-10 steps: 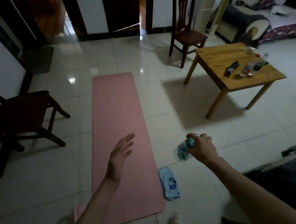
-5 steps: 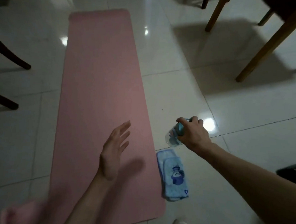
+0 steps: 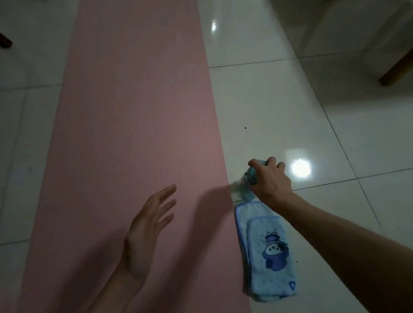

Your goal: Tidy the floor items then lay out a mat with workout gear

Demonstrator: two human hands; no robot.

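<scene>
The right hand (image 3: 270,182) is wrapped around the top of a clear water bottle (image 3: 241,188), fingers clenched over its blue cap end, and holds it low over the tiled floor (image 3: 300,109); whether the base touches the tile cannot be told, since the hand hides most of it. The bottle sits just left of and under the palm, right beside the long edge of the pink mat (image 3: 134,127). Just behind the wrist, nearer the person, a folded blue towel (image 3: 266,252) with a cartoon print lies flat on the floor along the same mat edge, its far end nearly meeting the bottle.

The left hand (image 3: 148,227) hovers over the mat with fingers spread and loose, grasping nothing.

As a judgement of progress: the mat is unrolled and lies flat, the towel is placed, and the bottle is being set down as the next piece of gear. No loose clutter shows on the visible floor, so the tidying seems done here. What remains is letting go of the bottle upright and adding any further gear, none of which is in view.
</scene>
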